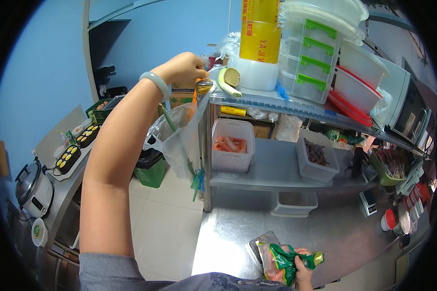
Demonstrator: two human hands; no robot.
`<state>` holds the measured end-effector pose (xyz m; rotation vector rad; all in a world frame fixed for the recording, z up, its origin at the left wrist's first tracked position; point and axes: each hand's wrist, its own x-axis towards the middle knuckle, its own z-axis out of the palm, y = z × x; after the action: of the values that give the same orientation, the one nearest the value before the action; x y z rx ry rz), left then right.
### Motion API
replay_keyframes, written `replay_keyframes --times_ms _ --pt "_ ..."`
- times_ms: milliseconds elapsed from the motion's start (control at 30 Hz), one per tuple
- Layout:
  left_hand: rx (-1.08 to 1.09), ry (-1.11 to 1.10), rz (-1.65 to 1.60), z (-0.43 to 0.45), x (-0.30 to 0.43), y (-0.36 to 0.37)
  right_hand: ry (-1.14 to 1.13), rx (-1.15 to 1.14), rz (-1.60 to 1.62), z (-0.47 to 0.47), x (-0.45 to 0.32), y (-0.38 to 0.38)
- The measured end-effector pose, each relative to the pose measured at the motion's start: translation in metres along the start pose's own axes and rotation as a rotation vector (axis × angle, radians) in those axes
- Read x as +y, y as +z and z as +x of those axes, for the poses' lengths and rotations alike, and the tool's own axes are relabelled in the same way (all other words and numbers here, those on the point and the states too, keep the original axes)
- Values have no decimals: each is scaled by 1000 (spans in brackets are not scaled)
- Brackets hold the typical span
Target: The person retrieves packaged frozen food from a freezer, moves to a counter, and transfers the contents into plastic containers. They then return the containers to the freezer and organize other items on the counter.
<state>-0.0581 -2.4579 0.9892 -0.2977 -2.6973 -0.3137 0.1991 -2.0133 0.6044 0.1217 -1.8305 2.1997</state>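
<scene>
My left hand [193, 67], with a pale bangle [156, 84] at the wrist, reaches up to the left corner of the upper shelf. Its fingers are bent by something orange at the top of the metal post [206, 156]; whether they grip it is hidden. A clear plastic bag [180, 136] hangs just below. Low in front of me, my right hand [303, 274] grasps the gathered neck of a green and clear plastic bag [282, 260], with pinkish pieces showing inside. Partly behind that bag, a shallow container [253, 247] rests on the steel table [233, 232].
Carved vegetable pieces [231, 77], a yellow wrap roll [260, 40] and green-latched boxes [309, 62] crowd the upper shelf. Beneath stand a basket of orange sticks [233, 163] and a grey-filled tub [318, 169]. A green bin [151, 174] and a cooker [34, 192] are leftward.
</scene>
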Motion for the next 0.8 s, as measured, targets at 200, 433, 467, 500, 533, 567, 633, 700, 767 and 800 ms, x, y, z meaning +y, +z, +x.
replay_keyframes --times_ms 200,433,467,500,533,567,633,700,767,800 --pt "45 24 -309 -25 -24 0 13 23 0 -3 -1 -7" --pt "-78 -133 -480 -30 -11 -6 46 18 17 -2 2 -6" --pt "-85 -134 -437 -28 -7 -6 63 22 27 -1 3 -5" --pt "-70 -132 -387 -27 -4 -7 81 26 36 -1 3 -3" --pt "-73 -136 -336 -25 -2 -7 99 30 46 -1 3 -2" --pt "-68 -169 -332 -23 0 -7 98 29 61 -1 2 -1" --pt "-94 -246 -324 -19 1 -8 95 28 90 -2 2 1" --pt "-136 -256 -347 -16 0 -9 91 20 68 -2 1 1" --pt "-162 -246 -343 -12 -4 -9 90 17 53 -3 0 1" --pt "-167 -231 -326 -10 -6 -8 90 20 48 -4 0 0"
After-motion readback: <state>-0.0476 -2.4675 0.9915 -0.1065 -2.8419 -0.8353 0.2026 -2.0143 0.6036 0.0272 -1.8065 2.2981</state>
